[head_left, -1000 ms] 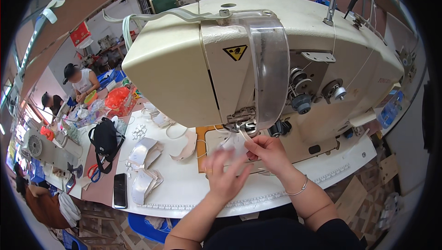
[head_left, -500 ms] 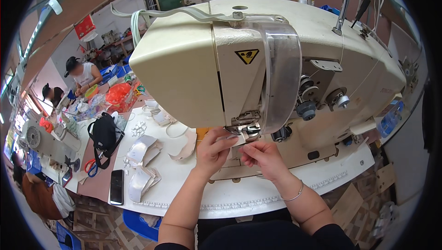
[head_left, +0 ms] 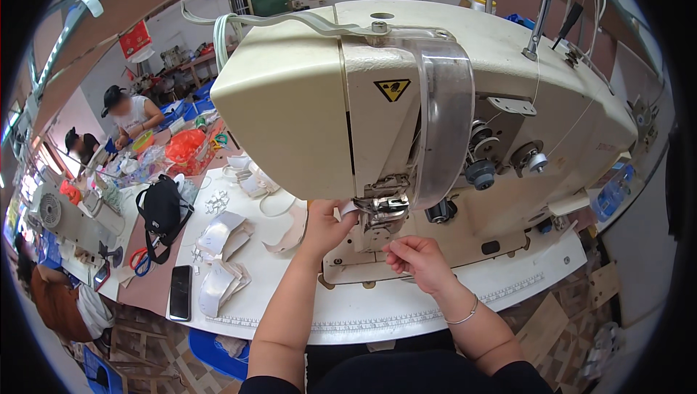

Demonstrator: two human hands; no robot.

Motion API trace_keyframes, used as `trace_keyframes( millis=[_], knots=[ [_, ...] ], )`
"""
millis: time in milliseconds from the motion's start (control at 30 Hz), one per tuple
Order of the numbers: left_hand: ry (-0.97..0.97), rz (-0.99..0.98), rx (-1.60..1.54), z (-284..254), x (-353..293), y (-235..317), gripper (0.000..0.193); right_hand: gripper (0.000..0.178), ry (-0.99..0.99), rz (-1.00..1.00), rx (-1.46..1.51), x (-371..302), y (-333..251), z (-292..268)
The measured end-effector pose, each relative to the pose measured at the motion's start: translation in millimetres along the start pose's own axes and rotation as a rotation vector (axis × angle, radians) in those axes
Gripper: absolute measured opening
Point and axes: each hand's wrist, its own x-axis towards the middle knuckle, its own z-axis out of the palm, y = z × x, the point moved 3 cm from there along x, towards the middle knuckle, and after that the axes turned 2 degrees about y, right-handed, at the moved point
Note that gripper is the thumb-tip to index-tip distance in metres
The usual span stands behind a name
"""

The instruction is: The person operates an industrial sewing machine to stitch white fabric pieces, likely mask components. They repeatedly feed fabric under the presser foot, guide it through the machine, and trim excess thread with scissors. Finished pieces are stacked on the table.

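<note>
A large cream sewing machine (head_left: 283,118) stands right in front of me. My left hand (head_left: 324,231) is at the left of its needle area (head_left: 385,207), fingers closed on a small white piece (head_left: 349,210) that is mostly hidden by the hand and the machine. My right hand (head_left: 419,262) is just right of the machine's front post (head_left: 376,236), clear of the metal. Its thumb and forefinger are pinched together and the other fingers are curled; whether a thread or anything else is between them is too small to see.
Stacks of white curved pieces (head_left: 221,234) lie left on the white table beside a phone (head_left: 181,292). Further left are a black bag (head_left: 164,209) and scissors (head_left: 140,261). A ruler strip (head_left: 406,326) runs along the front edge. Two people sit working at the far left.
My left hand has moved left and slightly back from the needle area, taking the white piece along. The right hand has dropped a little, still pinched, and the needle area is more exposed.
</note>
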Motion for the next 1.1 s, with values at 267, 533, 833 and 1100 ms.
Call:
trace_keyframes(
  millis=[267,533,833,1100],
  knots=[
    [0.028,-0.124,-0.261,-2,-8,7,0.039,0.021,0.016,0.034,0.01,-5,13,-3],
    [0.461,0.197,0.889,-97,-80,72,0.054,0.017,-0.063,0.012,-0.265,10,40,26],
    [0.302,-0.429,1.165,-171,-190,18,0.074,0.021,-0.117,-0.937,-1.077,88,57,126],
    [0.399,-0.012,0.811,-123,-146,53,0.077,0.015,-0.401,-0.896,-1.308,75,47,156]
  ],
)
